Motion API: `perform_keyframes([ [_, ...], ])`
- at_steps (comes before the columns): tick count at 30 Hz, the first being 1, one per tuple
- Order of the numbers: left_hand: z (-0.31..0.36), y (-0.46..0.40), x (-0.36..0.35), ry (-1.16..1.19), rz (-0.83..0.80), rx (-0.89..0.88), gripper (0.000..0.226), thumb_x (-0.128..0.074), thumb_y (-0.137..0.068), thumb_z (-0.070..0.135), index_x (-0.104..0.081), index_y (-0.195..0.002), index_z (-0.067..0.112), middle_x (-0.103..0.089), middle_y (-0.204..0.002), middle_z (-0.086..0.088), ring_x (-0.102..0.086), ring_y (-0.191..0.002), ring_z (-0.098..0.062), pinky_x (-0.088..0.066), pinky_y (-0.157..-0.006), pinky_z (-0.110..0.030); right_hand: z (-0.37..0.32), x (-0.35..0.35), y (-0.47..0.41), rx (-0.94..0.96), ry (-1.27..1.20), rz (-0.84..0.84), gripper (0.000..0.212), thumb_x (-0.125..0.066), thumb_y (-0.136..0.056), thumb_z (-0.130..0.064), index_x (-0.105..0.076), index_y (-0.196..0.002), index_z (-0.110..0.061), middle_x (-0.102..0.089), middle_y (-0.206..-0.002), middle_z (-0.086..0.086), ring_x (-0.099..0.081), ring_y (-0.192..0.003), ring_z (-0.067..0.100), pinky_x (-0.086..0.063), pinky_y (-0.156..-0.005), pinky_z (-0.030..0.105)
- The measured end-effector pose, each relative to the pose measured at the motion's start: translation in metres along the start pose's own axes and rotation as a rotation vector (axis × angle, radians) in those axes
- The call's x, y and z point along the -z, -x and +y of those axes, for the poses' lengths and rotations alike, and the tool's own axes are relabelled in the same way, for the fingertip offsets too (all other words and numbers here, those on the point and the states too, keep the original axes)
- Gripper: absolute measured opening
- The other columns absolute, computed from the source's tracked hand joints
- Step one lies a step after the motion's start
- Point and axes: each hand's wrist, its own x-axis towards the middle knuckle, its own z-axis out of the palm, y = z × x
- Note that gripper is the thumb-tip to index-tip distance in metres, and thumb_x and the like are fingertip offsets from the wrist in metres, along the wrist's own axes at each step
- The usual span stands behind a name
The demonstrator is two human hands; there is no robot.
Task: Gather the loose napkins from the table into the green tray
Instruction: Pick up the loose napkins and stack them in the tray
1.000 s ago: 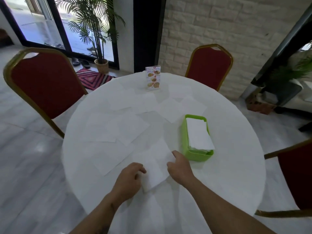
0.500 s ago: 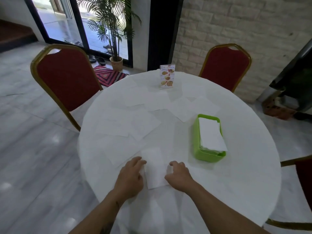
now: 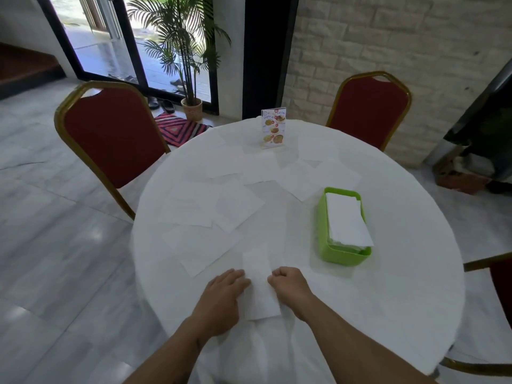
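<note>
A white napkin (image 3: 259,284), folded into a narrow strip, lies on the white round table (image 3: 401,314) near its front edge. My left hand (image 3: 221,297) lies flat with its fingers on the strip's left edge. My right hand (image 3: 289,284) is curled at the strip's right edge and pinches it. The green tray (image 3: 342,254) stands to the right and holds a stack of white napkins (image 3: 347,217). Several loose napkins (image 3: 237,207) are spread flat over the table's middle and far side.
A menu card stand (image 3: 273,128) is upright at the table's far edge. Red chairs with gold frames stand at the far left (image 3: 110,134), the far right (image 3: 368,106) and the near right (image 3: 498,273). A potted palm (image 3: 191,79) stands by the glass door.
The napkin between my hands has been folded from a wide sheet into a narrow strip. Both hands have come closer together, and my right hand's fingers have curled.
</note>
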Motion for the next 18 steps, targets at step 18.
perform_keyframes([
  [18,0.133,-0.137,0.055,0.207,-0.012,-0.04,0.053,-0.043,-0.088,0.012,-0.042,-0.14,0.022,-0.039,-0.148,0.005,-0.042,-0.132,-0.015,-0.03,-0.108,-0.024,-0.057,0.198,-0.036,0.118,-0.024,0.423,0.016,-0.058,-0.079,-0.005,-0.071,-0.088,-0.011,-0.069,-0.093,0.009,-0.066,-0.096,0.03,-0.053,-0.085,0.037],
])
